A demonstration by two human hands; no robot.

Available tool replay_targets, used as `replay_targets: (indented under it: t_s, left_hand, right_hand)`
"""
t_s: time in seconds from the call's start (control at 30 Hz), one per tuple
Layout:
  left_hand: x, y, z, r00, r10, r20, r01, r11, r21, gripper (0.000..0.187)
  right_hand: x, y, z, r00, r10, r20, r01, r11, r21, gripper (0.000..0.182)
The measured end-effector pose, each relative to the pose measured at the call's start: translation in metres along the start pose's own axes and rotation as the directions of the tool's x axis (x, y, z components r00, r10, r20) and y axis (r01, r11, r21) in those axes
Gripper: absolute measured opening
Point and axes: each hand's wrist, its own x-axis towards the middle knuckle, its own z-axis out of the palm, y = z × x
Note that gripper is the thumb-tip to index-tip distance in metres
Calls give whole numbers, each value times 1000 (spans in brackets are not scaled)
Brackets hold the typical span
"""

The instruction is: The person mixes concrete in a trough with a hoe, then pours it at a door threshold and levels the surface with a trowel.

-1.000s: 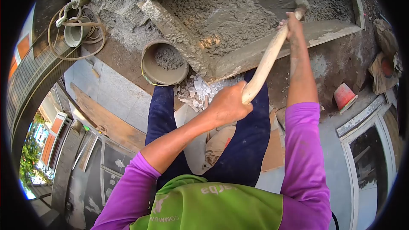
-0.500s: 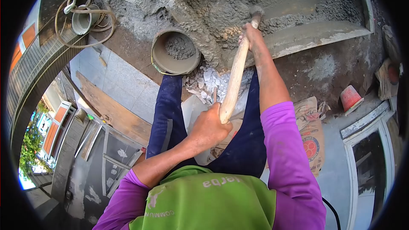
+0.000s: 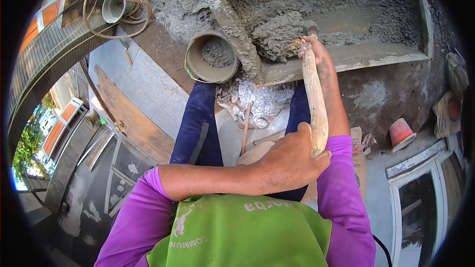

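Bare dirt [image 3: 363, 81] and pale tiles [image 3: 141, 76] make up the ground around you, so call 12 o'clock straight ahead. Closest in, your left hand [image 3: 292, 160] sits around your 1 o'clock, fingers curled tight around the near end of a wooden-handled tool [image 3: 315, 104]. That handle runs away from you, roughly along the same 1 o'clock line. Your legs are spread in the dark trousers [image 3: 203, 123], and between them, a bit past 12, you've got a messy pile of white chips [image 3: 267, 104] on the ground. Further along the handle your right hand [image 3: 319, 54] has its fingers wrapped round the wood too, just short of the metal collar [image 3: 310, 27]. Can't tell you the blade's shape, it's hidden around the wet grey mix [image 3: 279, 34], which is heaped up near the collar. All that's inside the trough [image 3: 346, 58] between 12 and 1. Just left of 12 there's a bucket [image 3: 198, 62], partly filled with grey stuff, right beside the trough corner. Over at 2 you've got a red bucket [image 3: 400, 132], tilted. Farther off, a sandy grey heap [image 3: 173, 5] sits between 11 and 12, and a smaller grey bucket [image 3: 113, 14] is out at 11.
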Motion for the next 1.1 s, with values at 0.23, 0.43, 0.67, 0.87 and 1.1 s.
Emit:
replay_targets:
  t_s: [0.23,0.43,0.67,0.87,1.1]
  left_hand:
    - [-74,-2,-17,992,109,61,-111,993,33,54]
    - [-195,-63,-79,971,193,142,-186,981,-59,48]
    - [-309,-233,-215,957,115,268,-148,983,108,38]
    - [-222,-532,-288,942,-69,-329,207,891,404,32]
    - [-235,-483,-272,966,7,-259,131,849,511,35]
  right_hand:
    - [-84,9,36,981,-174,-86,173,985,-20,22]
    - [-148,75,96,966,-217,-142,231,969,92,23]
    - [-167,255,214,892,-375,-253,400,915,57,22]
    - [-33,391,257,922,-372,-106,381,922,74,21]
    - [-98,356,274,917,-392,-72,395,918,28,17]
